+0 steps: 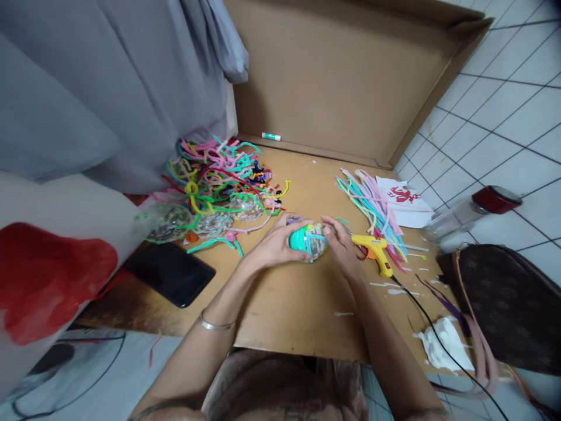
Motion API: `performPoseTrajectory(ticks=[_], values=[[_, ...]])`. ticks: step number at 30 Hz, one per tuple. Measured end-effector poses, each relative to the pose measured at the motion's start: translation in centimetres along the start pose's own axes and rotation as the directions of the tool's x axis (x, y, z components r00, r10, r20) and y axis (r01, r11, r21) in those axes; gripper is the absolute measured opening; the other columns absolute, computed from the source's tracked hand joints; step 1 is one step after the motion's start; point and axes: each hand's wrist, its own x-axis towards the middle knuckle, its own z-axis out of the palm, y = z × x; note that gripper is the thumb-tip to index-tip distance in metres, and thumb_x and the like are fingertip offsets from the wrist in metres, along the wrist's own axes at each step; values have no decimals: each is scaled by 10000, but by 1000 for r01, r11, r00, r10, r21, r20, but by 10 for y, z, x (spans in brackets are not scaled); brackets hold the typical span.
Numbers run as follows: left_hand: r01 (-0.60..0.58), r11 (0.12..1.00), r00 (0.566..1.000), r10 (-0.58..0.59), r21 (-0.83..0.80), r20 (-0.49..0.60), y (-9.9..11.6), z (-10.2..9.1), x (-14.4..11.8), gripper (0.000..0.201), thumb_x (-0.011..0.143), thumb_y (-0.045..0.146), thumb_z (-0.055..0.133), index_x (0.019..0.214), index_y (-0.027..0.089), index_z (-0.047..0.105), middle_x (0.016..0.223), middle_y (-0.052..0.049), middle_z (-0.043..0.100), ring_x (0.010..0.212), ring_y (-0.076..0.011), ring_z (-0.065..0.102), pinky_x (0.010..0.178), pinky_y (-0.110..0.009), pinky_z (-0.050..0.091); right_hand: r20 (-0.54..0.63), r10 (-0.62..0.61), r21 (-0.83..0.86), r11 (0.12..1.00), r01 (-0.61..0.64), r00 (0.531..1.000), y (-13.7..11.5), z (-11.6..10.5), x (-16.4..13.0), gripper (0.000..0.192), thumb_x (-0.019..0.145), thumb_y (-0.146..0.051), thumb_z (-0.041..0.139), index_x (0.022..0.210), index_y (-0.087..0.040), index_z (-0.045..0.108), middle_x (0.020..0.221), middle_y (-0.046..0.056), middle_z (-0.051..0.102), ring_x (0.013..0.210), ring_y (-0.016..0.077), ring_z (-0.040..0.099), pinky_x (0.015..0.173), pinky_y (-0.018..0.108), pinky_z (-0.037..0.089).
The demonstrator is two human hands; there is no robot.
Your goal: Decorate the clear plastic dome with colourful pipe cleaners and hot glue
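Both hands on it now | left hand and right hand clasp teal egg-shaped ball, fuzzy strands wrapped, over cardboard board | yellow glue gun just beside | fuzzy pipe cleaners heaped behind | no readable writing

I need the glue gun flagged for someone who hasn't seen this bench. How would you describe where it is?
Start at the brown cardboard sheet covering the work surface. Just past the right hand, beside the fan of pastel pipe cleaners, lies the glue gun. It is the only solid yellow tool, with a black cord trailing off.
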Motion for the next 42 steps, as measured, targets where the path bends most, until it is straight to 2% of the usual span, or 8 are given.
performPoseTrajectory(ticks=[4, 9, 12, 15, 19, 27, 30, 42], values=[[-48, 992, 994, 59, -116, 87, -1, -8, -4, 790, 620, 276, 836, 1357, 303, 551, 1377, -99, 446, 1362, -301, 389, 1142, -491, 311, 3, -19, -75, 997, 19, 1000, -8, -2, -14, 371, 875, -488, 533, 1143, -243, 610, 1142, 82, 668, 1072, 260, 624, 931, 437, 509], [-132, 978, 955, 169, -161, 243, 7, -10, -5, 752, 641, 97, 763, 1330, 333, 576, 1492, -73, 404, 1439, -296, 306, 1177, -503, 237, -54, -171, -302, 942, 147, 984, -16, -13, -40, 242, 894, -413, 526, 997, -224, 637, 988, 71, 635, 953, 231, 600, 870, 412, 504], [-146, 972, 938, 195, -182, 286, 10, -11, -6, 744, 659, 37, 710, 1330, 329, 576, 1535, -75, 370, 1458, -286, 287, 1179, -493, 232, -52, -233, -296, 932, 208, 971, -16, -16, -42, 185, 869, -392, 583, 947, -230, 627, 1024, 69, 606, 1033, 234, 576, 929, 428, 479], [-146, 968, 936, 202, -204, 287, 11, -12, -7, 733, 655, 23, 700, 1315, 324, 591, 1549, -79, 360, 1458, -290, 294, 1173, -496, 244, 10, -225, -135, 965, 224, 974, -17, -16, -34, 197, 812, -385, 665, 943, -245, 618, 1136, 76, 582, 1144, 241, 554, 977, 436, 471], [-170, 959, 934, 230, -229, 273, 10, -12, -7, 722, 657, 20, 671, 1307, 326, 596, 1558, -66, 355, 1442, -276, 332, 1177, -495, 242, 158, -180, 17, 984, 180, 971, -23, -15, -20, 196, 766, -396, 722, 865, -253, 632, 1134, 71, 617, 1158, 253, 572, 992, 461, 465], [-181, 950, 931, 248, -253, 267, 13, -12, -5, 754, 601, -2, 637, 1290, 303, 609, 1554, -52, 369, 1434, -283, 344, 1164, -479, 276, 209, -187, 14, 982, 188, 960, -28, -18, -16, 165, 774, -395, 728, 834, -256, 662, 1123, 65, 630, 1114, 246, 595, 971, 461, 475], [-190, 946, 928, 261, -263, 265, 12, -12, -5, 772, 587, -12, 611, 1292, 303, 605, 1552, -45, 374, 1439, -279, 336, 1165, -480, 272, 227, -235, 6, 971, 240, 945, -30, -19, -18, 127, 792, -371, 716, 814, -253, 675, 1108, 61, 619, 1112, 236, 590, 973, 447, 471], [-187, 942, 925, 265, -279, 273, 11, -10, -5, 768, 591, -13, 560, 1303, 273, 601, 1538, -64, 396, 1426, -258, 366, 1172, -443, 267, 290, -324, -248, 883, 398, 900, -50, -15, -25, 101, 864, -321, 627, 845, -260, 705, 1046, 61, 632, 1055, 237, 622, 942, 449, 485]])
